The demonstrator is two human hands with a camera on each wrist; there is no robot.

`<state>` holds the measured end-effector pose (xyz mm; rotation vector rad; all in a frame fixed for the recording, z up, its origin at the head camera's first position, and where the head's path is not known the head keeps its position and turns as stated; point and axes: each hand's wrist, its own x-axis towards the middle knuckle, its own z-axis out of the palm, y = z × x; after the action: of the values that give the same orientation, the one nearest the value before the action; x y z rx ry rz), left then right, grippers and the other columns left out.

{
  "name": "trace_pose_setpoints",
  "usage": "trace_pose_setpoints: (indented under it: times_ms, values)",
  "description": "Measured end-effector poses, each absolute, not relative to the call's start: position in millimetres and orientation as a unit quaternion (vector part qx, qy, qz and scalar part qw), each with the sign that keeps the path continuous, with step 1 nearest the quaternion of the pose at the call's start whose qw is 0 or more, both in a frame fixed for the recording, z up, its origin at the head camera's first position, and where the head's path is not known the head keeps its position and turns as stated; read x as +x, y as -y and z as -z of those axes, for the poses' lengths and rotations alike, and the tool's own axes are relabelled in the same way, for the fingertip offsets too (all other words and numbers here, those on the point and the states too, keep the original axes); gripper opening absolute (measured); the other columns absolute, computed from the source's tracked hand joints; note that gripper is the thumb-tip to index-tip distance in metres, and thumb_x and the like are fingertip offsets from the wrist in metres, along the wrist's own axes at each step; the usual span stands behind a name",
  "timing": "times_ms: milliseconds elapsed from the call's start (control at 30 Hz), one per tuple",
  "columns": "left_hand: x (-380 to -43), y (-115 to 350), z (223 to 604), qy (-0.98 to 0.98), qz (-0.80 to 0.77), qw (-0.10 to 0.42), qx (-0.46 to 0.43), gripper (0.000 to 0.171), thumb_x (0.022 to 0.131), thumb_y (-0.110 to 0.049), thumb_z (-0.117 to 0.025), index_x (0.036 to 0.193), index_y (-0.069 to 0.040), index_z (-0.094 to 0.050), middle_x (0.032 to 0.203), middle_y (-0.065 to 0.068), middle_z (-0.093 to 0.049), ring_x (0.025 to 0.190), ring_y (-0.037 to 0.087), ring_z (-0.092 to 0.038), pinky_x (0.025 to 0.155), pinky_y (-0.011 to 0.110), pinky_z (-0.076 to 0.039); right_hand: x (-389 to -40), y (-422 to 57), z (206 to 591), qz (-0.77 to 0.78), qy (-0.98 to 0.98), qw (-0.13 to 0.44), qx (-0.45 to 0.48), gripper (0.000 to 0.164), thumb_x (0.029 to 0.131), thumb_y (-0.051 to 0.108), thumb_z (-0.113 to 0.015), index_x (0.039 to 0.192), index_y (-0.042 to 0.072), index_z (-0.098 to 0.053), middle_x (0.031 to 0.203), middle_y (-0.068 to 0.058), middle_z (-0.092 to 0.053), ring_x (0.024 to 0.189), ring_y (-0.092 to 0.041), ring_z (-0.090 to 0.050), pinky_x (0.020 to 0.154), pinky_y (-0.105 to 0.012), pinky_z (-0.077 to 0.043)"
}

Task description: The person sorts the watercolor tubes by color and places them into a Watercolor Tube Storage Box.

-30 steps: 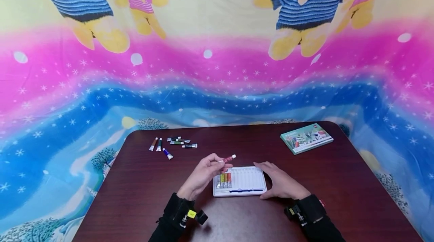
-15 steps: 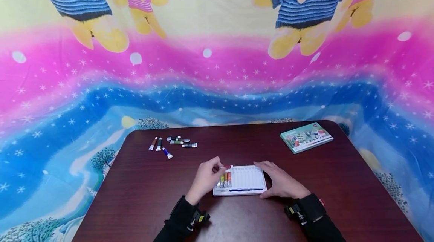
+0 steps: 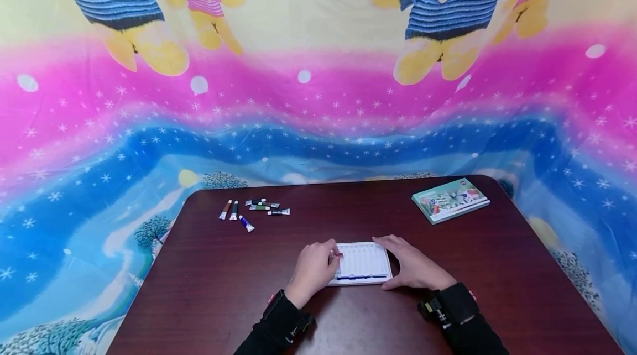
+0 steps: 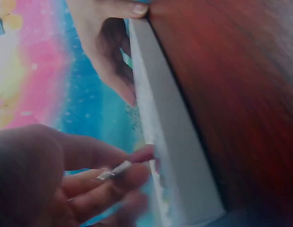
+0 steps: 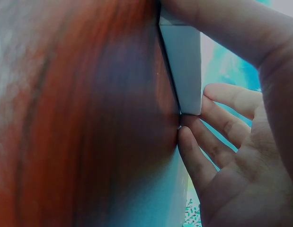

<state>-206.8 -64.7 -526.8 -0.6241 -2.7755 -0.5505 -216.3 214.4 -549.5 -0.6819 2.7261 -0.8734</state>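
Note:
A white paint tray [image 3: 362,258] with ridged slots lies on the table, a blue-handled paintbrush [image 3: 362,277] along its near side. My left hand [image 3: 313,267] is over the tray's left part, pinching a small paint tube [image 4: 119,169] whose silvery end shows in the left wrist view. Most of that tube is hidden by the fingers. The tubes in the left slots are covered by the same hand. At the tray's right end, my right hand [image 3: 417,267] grips it, thumb at the near corner and fingertips at the far one.
Several loose paint tubes, among them a blue tube [image 3: 246,223] and a brown tube [image 3: 225,209], lie at the table's back left. A green box [image 3: 450,201] is at the back right. Behind the dark red table [image 3: 209,288] hangs a printed curtain [image 3: 318,95].
My left hand has come down and right with the red paint tube, from above the tray's far left edge to over its slots, turning palm down. My right hand has stayed in place.

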Motion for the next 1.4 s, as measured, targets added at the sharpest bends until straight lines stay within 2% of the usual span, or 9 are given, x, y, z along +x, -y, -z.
trace_pose_setpoints:
  times_ms: [100, 200, 333, 500, 667, 900, 1100, 1300, 1400]
  values:
    - [-203.1, 62.9, 523.1, 0.954, 0.109, 0.134, -0.247, 0.006, 0.092, -0.019, -0.073, 0.091, -0.017, -0.079, 0.08, -0.003, -0.074, 0.074, 0.017, -0.066, 0.064, 0.031, -0.047, -216.5, -214.6, 550.0, 0.292, -0.922, 0.097, -0.233, 0.107, 0.071, 0.046, -0.095, 0.159, 0.015, -0.043, 0.152, -0.008, -0.048, 0.136, -0.026, -0.048, 0.105, -0.051, -0.05]
    - [-202.2, 63.9, 516.6, 0.949, 0.136, 0.133, -0.252, 0.012, 0.096, -0.015, -0.069, 0.097, -0.015, -0.081, 0.084, 0.0, -0.074, 0.077, 0.018, -0.068, 0.065, 0.03, -0.049, -217.1, -214.5, 550.3, 0.291, -0.922, 0.098, -0.235, 0.107, 0.071, 0.046, -0.095, 0.159, 0.015, -0.042, 0.153, -0.008, -0.048, 0.136, -0.026, -0.048, 0.105, -0.051, -0.05]
    - [-208.8, 72.4, 505.0, 0.881, 0.431, 0.03, -0.192, 0.015, 0.101, -0.011, -0.066, 0.11, -0.01, -0.078, 0.092, 0.008, -0.075, 0.074, 0.012, -0.062, 0.065, 0.026, -0.05, -217.4, -214.1, 549.7, 0.29, -0.923, 0.102, -0.233, 0.108, 0.071, 0.048, -0.094, 0.159, 0.016, -0.041, 0.154, -0.009, -0.047, 0.138, -0.028, -0.047, 0.106, -0.052, -0.049]
    - [-219.7, 83.7, 500.8, 0.677, 0.725, -0.08, -0.099, 0.021, 0.105, -0.009, -0.06, 0.121, 0.005, -0.063, 0.118, 0.023, -0.072, 0.093, 0.015, -0.073, 0.087, 0.027, -0.06, -216.8, -214.4, 548.7, 0.288, -0.924, 0.101, -0.232, 0.108, 0.071, 0.047, -0.094, 0.159, 0.016, -0.041, 0.153, -0.009, -0.047, 0.138, -0.029, -0.047, 0.106, -0.053, -0.049]
    - [-223.2, 88.2, 503.7, 0.64, 0.752, -0.124, -0.103, 0.029, 0.11, -0.011, -0.048, 0.135, 0.005, -0.051, 0.119, 0.019, -0.067, 0.111, 0.03, -0.074, 0.096, 0.037, -0.06, -216.5, -214.2, 548.7, 0.286, -0.924, 0.1, -0.233, 0.108, 0.071, 0.047, -0.095, 0.159, 0.016, -0.041, 0.153, -0.009, -0.047, 0.138, -0.029, -0.047, 0.106, -0.053, -0.049]
    - [-225.3, 89.8, 505.1, 0.672, 0.721, -0.136, -0.099, 0.032, 0.11, -0.012, -0.05, 0.132, 0.008, -0.059, 0.103, 0.011, -0.07, 0.105, 0.027, -0.069, 0.099, 0.035, -0.057, -216.8, -213.7, 548.7, 0.288, -0.923, 0.1, -0.235, 0.107, 0.071, 0.046, -0.094, 0.159, 0.016, -0.042, 0.152, -0.009, -0.048, 0.138, -0.029, -0.047, 0.106, -0.053, -0.049]
    - [-225.9, 93.1, 505.9, 0.668, 0.717, -0.157, -0.122, 0.033, 0.112, -0.023, -0.045, 0.134, 0.002, -0.044, 0.123, 0.021, -0.073, 0.12, 0.038, -0.066, 0.105, 0.04, -0.053, -216.6, -213.2, 548.4, 0.29, -0.923, 0.103, -0.232, 0.107, 0.072, 0.047, -0.094, 0.159, 0.016, -0.042, 0.152, -0.009, -0.048, 0.137, -0.029, -0.047, 0.105, -0.054, -0.049]
    - [-227.5, 94.7, 506.8, 0.627, 0.742, -0.176, -0.16, 0.052, 0.113, -0.031, -0.042, 0.162, -0.032, -0.025, 0.129, 0.025, -0.069, 0.12, 0.029, -0.07, 0.108, 0.043, -0.052, -216.3, -213.2, 548.7, 0.289, -0.923, 0.102, -0.233, 0.106, 0.071, 0.047, -0.094, 0.159, 0.015, -0.042, 0.152, -0.008, -0.048, 0.138, -0.028, -0.047, 0.106, -0.053, -0.049]
    - [-228.4, 95.7, 507.8, 0.612, 0.751, -0.178, -0.173, 0.053, 0.113, -0.033, -0.042, 0.164, -0.037, -0.026, 0.133, 0.026, -0.066, 0.123, 0.027, -0.069, 0.11, 0.042, -0.052, -216.7, -213.5, 548.6, 0.288, -0.923, 0.102, -0.233, 0.106, 0.071, 0.047, -0.094, 0.159, 0.015, -0.042, 0.152, -0.008, -0.048, 0.138, -0.029, -0.047, 0.106, -0.054, -0.049]
